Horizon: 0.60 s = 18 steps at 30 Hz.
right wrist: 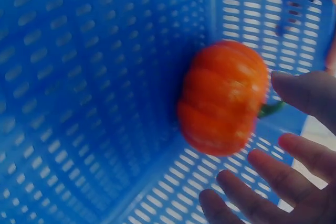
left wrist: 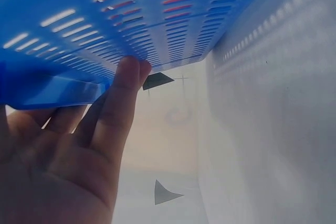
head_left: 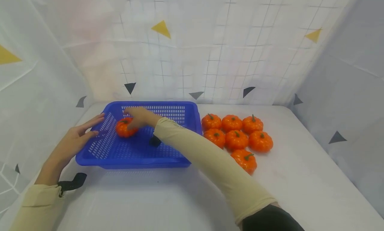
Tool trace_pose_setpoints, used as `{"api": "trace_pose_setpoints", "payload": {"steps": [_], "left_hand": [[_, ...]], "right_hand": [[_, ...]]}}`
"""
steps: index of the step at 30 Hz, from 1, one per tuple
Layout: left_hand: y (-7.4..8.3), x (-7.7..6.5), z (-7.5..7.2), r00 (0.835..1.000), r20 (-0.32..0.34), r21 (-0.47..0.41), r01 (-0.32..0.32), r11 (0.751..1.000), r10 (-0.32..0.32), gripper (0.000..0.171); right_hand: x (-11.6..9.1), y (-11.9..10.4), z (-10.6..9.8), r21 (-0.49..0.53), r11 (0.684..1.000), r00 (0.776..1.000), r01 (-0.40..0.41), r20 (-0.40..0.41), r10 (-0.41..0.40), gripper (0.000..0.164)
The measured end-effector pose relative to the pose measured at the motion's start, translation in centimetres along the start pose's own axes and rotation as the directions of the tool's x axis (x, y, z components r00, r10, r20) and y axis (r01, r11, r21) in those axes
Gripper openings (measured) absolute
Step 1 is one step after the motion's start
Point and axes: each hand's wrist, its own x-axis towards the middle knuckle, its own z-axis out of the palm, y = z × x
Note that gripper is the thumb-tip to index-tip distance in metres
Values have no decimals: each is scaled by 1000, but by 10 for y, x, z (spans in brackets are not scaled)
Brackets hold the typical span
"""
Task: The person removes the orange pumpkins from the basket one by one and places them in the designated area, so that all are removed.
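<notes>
A blue plastic basket [head_left: 129,163] with slotted walls stands on the white table, and one small orange pumpkin [head_left: 123,128] sits inside near its left end. My left hand [head_left: 72,141] holds the basket's left rim, thumb on top and fingers against the outer wall below the rim. Over the pumpkin is my right hand [head_left: 140,117], its fingers spread. The right wrist view shows the pumpkin [right wrist: 223,98] lying against the blue mesh, with its green stem toward the thumb and the fingertips [right wrist: 257,157] apart from it.
Several more orange pumpkins [head_left: 236,140] stand grouped on the table to the right of the basket, partly behind the right forearm. White sheeting [head_left: 186,57] with grid lines and dark and yellow triangles encloses the back and sides. A black strap [head_left: 73,181] is on the left wrist.
</notes>
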Motion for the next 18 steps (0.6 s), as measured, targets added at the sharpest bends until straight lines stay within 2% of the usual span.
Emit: {"api": "trace_pose_setpoints", "payload": {"steps": [6, 12, 18], "left_hand": [[1, 0, -1, 1000, -2, -12, -7, 1000, 7, 53], [3, 1, -1, 1000, -15, -3, 0, 1000, 0, 53], [-1, -1, 0, 1000, -5, -19, -9, 1000, 9, 53]], "right_hand": [[4, 0, 15, -98, 993, 998, 63, -3, -64, 51], [4, 1, 16, -170, 985, 999, 15, -44, -23, 44], [3, 2, 23, -109, 994, 1000, -20, -26, 17, 50]]}}
